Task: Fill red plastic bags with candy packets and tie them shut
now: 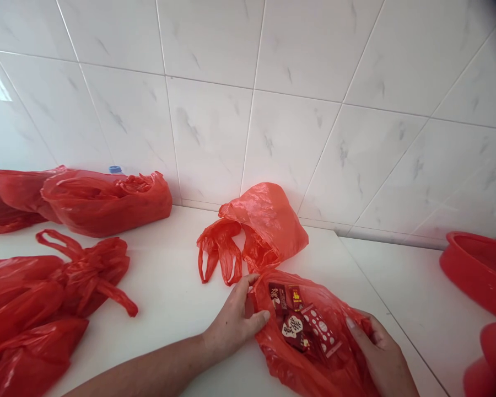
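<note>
A red plastic bag [343,325] lies with its mouth held wide, low in the view right of centre. Inside it I see several small wrapped packets [320,330], dark red with white and gold print, one of them dotted with white. My left hand [237,317] grips the bag's left rim between thumb and fingers. On the opposite rim, my right hand [380,350] has its thumb over the plastic and its fingers partly hidden behind it. Just beyond the bag, another red plastic bag [273,220] leans towards the wall, its handles loose on the table.
Filled red bags [107,201] stand along the wall at the left. Nearer sits a knotted red bag [28,298]. A blue cap [114,170] shows behind them. Red plastic tubs [471,275] are at the right. A seam crosses the white table [165,309]; a tiled wall [215,138] rises behind.
</note>
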Tool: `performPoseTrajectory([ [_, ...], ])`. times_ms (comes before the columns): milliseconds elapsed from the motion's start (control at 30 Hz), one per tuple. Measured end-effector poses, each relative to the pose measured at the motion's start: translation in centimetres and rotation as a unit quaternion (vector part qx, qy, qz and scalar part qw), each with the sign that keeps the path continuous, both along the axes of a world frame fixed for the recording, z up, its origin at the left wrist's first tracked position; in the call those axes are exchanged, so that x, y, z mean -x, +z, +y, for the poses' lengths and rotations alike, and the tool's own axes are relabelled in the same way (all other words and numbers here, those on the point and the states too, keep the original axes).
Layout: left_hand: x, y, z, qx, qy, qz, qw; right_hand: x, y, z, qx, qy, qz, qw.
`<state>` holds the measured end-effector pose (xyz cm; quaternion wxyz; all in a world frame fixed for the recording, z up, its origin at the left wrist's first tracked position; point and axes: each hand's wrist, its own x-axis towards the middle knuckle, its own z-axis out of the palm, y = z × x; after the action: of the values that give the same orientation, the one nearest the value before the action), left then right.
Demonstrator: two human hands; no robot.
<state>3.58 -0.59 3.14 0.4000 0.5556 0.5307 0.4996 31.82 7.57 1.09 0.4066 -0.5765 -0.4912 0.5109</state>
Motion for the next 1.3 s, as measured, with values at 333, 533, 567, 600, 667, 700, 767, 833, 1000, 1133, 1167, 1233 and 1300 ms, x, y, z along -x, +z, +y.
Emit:
performPoseTrajectory([
  [333, -0.13, -0.07, 0.01, 0.007, 0.009, -0.004, 1.000, 0.21, 0.38, -0.27, -0.005, -0.003, 0.000, 1.000],
  [533, -0.31, -0.06, 0.09, 0.021, -0.018, -0.036, 0.999, 0.20, 0.50, -0.18, -0.002, -0.004, -0.006, 1.000],
  [567, -0.34, -0.02, 0.08, 0.024, -0.022, -0.041, 0.999, 0.20, 0.49, -0.18, 0.001, -0.004, -0.001, 1.000],
  [600, -0.37, 0.02, 0.08, 0.027, -0.025, -0.047, 0.998, 0.19, 0.49, -0.18, 0.004, -0.003, 0.004, 1.000],
  [667, -0.44, 0.11, 0.06, 0.027, -0.027, -0.061, 0.997, 0.19, 0.47, -0.22, 0.008, -0.002, 0.011, 1.000],
  [700, -0.47, 0.15, 0.05, 0.026, -0.025, -0.067, 0.997, 0.20, 0.47, -0.24, 0.010, -0.002, 0.015, 1.000],
  [767, -0.52, 0.18, 0.05, 0.025, -0.024, -0.079, 0.996, 0.22, 0.47, -0.26, 0.012, -0.004, 0.020, 1.000],
  [833, -0.55, 0.14, 0.07, 0.025, -0.025, -0.084, 0.996, 0.25, 0.47, -0.27, 0.012, -0.003, 0.019, 1.000],
  [1000, -0.57, -0.11, 0.18, 0.022, -0.032, -0.101, 0.994, 0.44, 0.68, -0.31, -0.006, -0.005, -0.009, 1.000],
  [1133, -0.63, -0.27, 0.24, 0.026, -0.034, -0.115, 0.992, 0.42, 0.70, -0.32, -0.007, -0.005, -0.013, 1.000],
  [1167, -0.65, -0.30, 0.25, 0.027, -0.034, -0.116, 0.992, 0.36, 0.63, -0.29, -0.009, -0.005, -0.015, 1.000],
  [1233, -0.66, -0.33, 0.26, 0.028, -0.030, -0.111, 0.993, 0.22, 0.42, -0.20, -0.014, -0.002, -0.013, 1.000],
  [1300, -0.65, -0.35, 0.26, 0.027, -0.026, -0.103, 0.994, 0.07, 0.21, -0.10, -0.011, 0.003, -0.005, 1.000],
])
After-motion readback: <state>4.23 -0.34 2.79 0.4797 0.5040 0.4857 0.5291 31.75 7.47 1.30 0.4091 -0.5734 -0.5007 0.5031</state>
